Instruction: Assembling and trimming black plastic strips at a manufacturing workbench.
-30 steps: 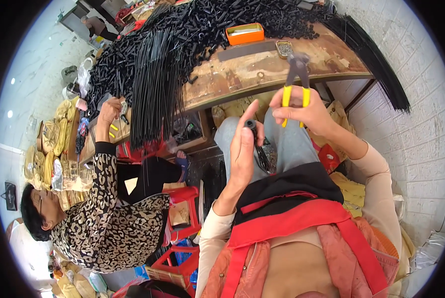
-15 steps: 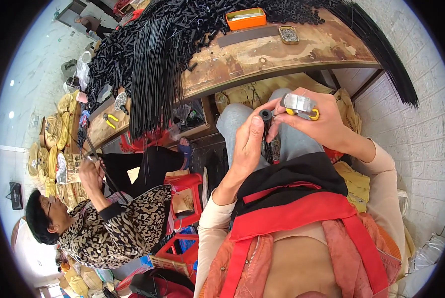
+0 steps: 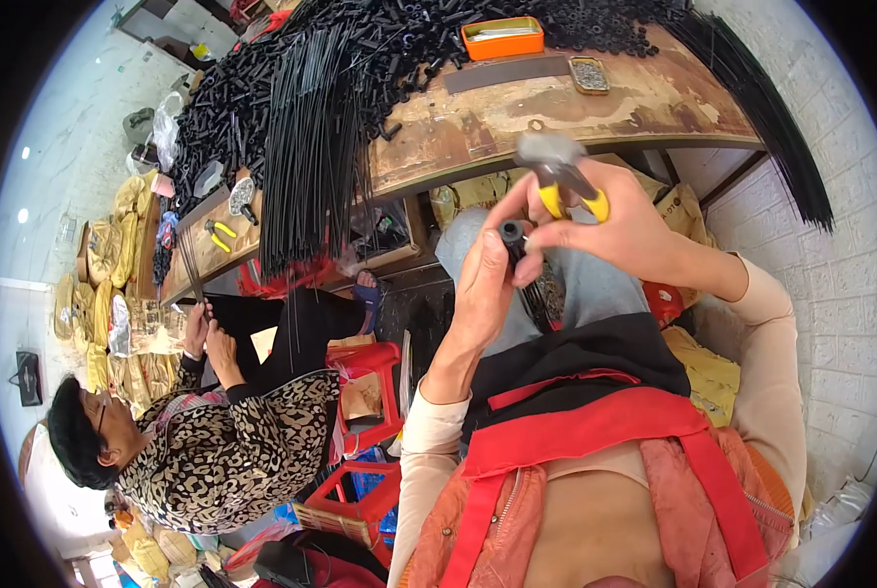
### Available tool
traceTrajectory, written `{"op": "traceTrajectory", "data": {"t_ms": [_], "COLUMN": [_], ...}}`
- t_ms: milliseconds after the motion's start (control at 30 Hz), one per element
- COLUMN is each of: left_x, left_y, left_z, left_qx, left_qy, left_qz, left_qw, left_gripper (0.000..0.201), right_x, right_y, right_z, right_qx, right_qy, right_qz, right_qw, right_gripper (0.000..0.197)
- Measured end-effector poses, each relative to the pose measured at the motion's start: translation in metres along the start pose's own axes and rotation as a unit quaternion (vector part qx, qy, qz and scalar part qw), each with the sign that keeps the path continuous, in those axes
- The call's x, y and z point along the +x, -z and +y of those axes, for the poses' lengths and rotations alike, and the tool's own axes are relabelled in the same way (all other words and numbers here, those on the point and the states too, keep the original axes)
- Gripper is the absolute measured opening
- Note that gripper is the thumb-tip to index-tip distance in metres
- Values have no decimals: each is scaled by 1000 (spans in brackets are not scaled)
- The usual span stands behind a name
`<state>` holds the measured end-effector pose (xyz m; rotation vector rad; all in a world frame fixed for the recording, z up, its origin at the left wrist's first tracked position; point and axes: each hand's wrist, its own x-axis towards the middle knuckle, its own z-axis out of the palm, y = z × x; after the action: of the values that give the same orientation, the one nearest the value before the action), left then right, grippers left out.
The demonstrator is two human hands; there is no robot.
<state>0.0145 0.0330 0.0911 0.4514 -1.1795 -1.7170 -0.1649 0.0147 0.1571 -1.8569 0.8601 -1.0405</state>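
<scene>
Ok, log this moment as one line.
left hand: holding black tube | right hand: holding yellow-handled pliers, close to left hand | bench: orange box on top

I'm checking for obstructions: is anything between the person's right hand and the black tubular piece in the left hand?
Nothing visible: the right hand is right beside the black tubular piece in the left hand; the yellow-handled pliers sit clear.

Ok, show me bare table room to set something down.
The wooden table is mostly bare in front, bordered by black strands at left, a dark strip and small tray behind, a strand bundle at right; a small ring lies there. Black tubes crowd its back and left.
</scene>
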Motion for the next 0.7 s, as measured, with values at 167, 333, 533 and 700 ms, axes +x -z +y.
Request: {"op": "traceTrajectory", "data": {"t_ms": [167, 333, 533, 700], "left_x": [12, 19, 19, 17], "left_y": [24, 22, 16, 5], "left_z": [0, -7, -4, -3], "left_qx": [-5, 43, 36, 63], "left_qy": [-63, -43, -34, -27], "left_qz": [55, 36, 10, -2], "left_qw": [996, 997, 999, 998], "left_gripper": [61, 50, 48, 47], "right_x": [2, -15, -24, -27], "right_y": [18, 27, 31, 49], "right_z": [-12, -29, -33, -42], "right_qx": [-82, -154, -103, -113], "right_qy": [-199, -299, -283, -255], "right_qz": [-107, -184, -186, -233], "right_qw": [971, 924, 935, 932], "right_gripper": [20, 24, 31, 37]}}
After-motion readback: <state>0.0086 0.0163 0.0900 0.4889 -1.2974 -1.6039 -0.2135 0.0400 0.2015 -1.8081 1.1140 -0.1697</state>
